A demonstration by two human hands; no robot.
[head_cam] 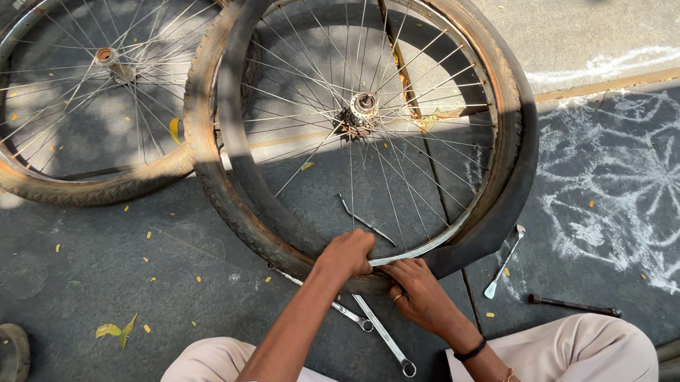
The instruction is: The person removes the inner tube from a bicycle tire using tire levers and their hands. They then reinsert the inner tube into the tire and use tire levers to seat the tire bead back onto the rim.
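on the ground ahead, bicycle wheel [363, 108] lies flat; left hand [349, 254] fingers clenched on tyre [228, 208], right hand [417, 291] gripping rim edge. likely mid-removal; next needs steady prying.

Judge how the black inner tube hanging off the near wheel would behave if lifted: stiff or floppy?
Probably floppy: the inner tube looks flat and sags loosely outside the rim, following its curve. It would likely droop and stretch instead of holding a ring shape. It seems light next to the wheel, and the left hand and right hand press near it at the rim.
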